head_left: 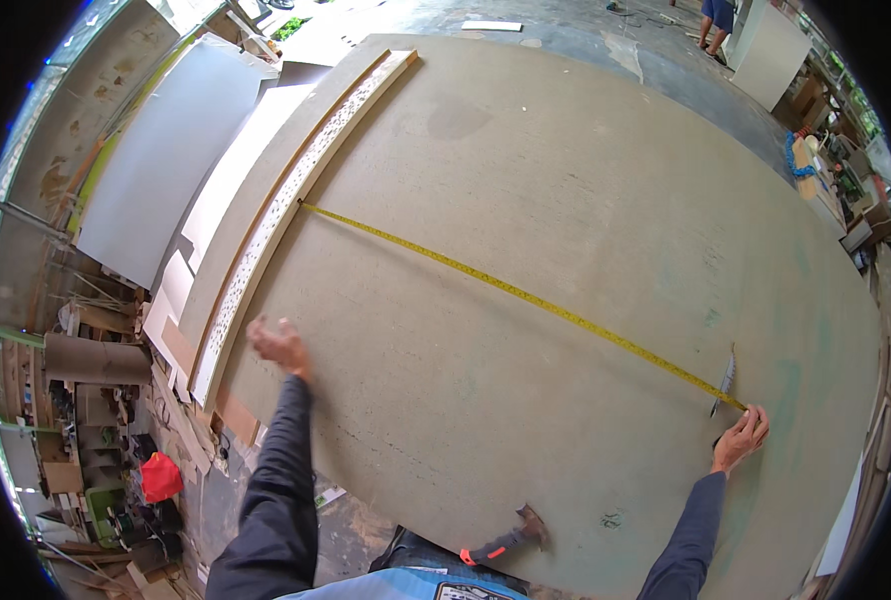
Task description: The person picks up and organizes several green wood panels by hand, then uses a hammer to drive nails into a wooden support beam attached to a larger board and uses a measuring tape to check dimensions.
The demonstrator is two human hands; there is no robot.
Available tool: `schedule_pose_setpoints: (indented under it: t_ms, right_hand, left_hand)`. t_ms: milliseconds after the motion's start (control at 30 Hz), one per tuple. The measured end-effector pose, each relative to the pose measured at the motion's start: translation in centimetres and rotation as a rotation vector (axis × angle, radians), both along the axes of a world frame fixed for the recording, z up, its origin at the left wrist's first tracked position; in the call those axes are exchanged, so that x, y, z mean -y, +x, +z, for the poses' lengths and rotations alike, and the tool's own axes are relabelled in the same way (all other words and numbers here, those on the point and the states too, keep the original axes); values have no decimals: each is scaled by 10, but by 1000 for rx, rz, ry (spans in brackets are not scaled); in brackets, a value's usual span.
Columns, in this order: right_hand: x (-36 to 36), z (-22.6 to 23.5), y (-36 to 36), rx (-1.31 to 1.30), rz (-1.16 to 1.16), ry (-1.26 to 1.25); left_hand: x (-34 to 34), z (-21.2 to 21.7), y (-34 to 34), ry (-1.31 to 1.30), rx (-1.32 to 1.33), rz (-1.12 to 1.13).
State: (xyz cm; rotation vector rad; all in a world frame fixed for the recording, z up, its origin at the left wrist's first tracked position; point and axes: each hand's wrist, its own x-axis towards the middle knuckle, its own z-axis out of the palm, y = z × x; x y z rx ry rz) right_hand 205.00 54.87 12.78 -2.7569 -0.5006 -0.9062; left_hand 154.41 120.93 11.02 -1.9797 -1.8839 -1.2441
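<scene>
A yellow tape measure (526,295) runs diagonally across the large grey-brown board. Its far end meets a long narrow wooden frame piece (266,235) with a speckled white strip. My right hand (743,437) is closed round the near end of the tape, at the right; the case is hidden in or under it. Just beyond those fingers lies a slim, pointed, silvery object (729,374) whose kind I cannot make out. My left hand (281,348), slightly blurred, hovers beside the frame piece with its fingers apart, holding nothing.
A hammer (506,535) with a black and red handle lies at the board's near edge, by my body. White sheets (171,150) lean at the left, above stacked wood scraps and a red bag (161,478). Another person's legs (716,25) show at the far right.
</scene>
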Motion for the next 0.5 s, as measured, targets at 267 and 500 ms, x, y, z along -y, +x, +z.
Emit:
schedule_pose_setpoints:
  t_ms: [267,500]
  right_hand:
    - [20,-6,3,13,-82,-9]
    - [-13,-2,14,-41,-53,78]
  left_hand:
    - [-96,-13,-107,-60,-549,158]
    - [-163,-34,-194,-130,-627,197]
